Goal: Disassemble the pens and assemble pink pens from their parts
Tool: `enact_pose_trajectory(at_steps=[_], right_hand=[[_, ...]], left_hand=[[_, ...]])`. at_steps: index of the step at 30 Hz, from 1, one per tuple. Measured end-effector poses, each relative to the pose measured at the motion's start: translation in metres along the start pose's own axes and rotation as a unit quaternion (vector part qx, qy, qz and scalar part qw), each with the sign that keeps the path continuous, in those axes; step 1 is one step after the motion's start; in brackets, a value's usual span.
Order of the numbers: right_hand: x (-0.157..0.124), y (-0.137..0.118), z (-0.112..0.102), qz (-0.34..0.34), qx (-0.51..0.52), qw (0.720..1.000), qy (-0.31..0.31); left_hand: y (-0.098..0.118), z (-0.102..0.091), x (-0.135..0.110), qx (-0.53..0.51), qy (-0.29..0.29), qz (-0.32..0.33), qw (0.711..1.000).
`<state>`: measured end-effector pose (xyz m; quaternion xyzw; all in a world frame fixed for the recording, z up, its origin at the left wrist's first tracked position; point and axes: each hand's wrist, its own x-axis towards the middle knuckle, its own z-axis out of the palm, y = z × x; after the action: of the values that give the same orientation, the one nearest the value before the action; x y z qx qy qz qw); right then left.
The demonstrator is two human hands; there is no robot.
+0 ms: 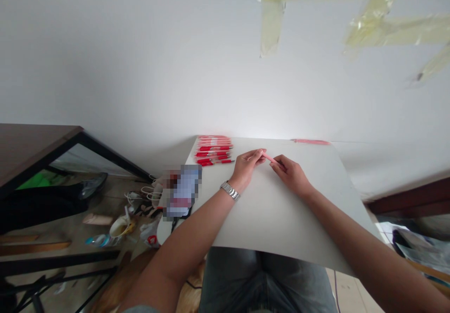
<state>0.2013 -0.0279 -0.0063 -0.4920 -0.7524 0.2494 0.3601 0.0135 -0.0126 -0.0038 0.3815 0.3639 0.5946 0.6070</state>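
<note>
Both of my hands meet over the middle of a white board (281,209) that rests across my lap. My left hand (247,164), with a metal watch at the wrist, pinches one end of a thin pink pen (269,158). My right hand (290,172) closes its fingers on the pen's other end. A row of several red pens (213,149) lies at the board's far left corner, just beyond my left hand. Another pink pen (311,141) lies along the far edge, behind my right hand.
A white wall stands right behind the board, with strips of yellowish tape (351,12) stuck high on it. A dark wooden table (31,148) is at the left. Cups, cables and clutter (133,214) cover the floor at the lower left. Papers (418,247) lie at the right.
</note>
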Motion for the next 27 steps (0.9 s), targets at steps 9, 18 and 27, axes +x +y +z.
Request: enact_pose_trajectory(at_steps=[9,18,27], right_hand=[[0.000,-0.006,-0.003,-0.032,0.034,0.999,-0.007],[0.001,0.001,-0.001,-0.031,0.004,0.999,0.018],[-0.001,0.004,0.001,0.022,0.036,0.999,0.027]], left_hand=[[0.005,0.001,-0.003,0.032,-0.043,0.024,0.998],[0.001,0.001,-0.001,0.007,0.002,0.009,1.000],[0.004,0.000,-0.005,0.051,-0.072,0.032,0.996]])
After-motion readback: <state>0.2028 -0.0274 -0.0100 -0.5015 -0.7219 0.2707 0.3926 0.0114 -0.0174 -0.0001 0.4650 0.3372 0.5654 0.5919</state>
